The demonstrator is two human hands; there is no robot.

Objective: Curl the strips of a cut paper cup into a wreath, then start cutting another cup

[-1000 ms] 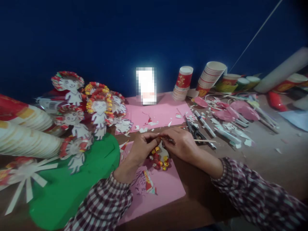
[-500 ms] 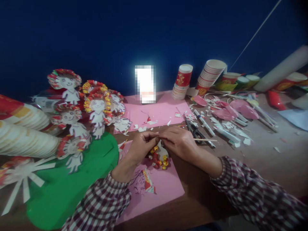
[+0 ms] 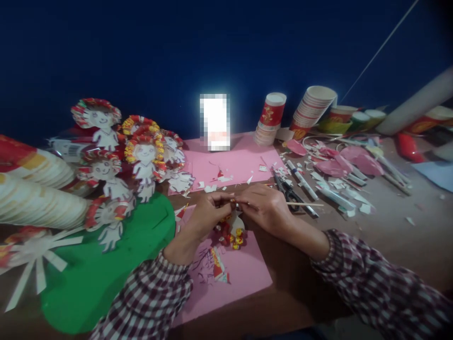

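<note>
Between my hands is a paper-cup flower (image 3: 230, 231) with red and yellow curled strips around a pale round base. My left hand (image 3: 203, 217) pinches its upper left side. Fingers of my right hand (image 3: 265, 208) close on the far edge, meeting the left fingertips at a strip. A thin wooden stick (image 3: 305, 204) juts out to the right from under my right hand; its other end is hidden. Below the flower, a pink sheet (image 3: 244, 278) carries dark scribbles and a red and yellow paper scrap (image 3: 219, 265).
Finished paper-cup dolls (image 3: 144, 158) stand at left beside stacked cups (image 3: 42, 203) and a green sheet (image 3: 116, 278). Black scissors (image 3: 288, 196), a marker (image 3: 302, 179) and paper scraps lie at right. A bright blurred screen (image 3: 215, 123) and more cup stacks (image 3: 313, 111) stand behind.
The flower has turned a little between my fingers, its curled strips shifting left. My hands have stayed nearly in place. The whole view has shifted slightly.
</note>
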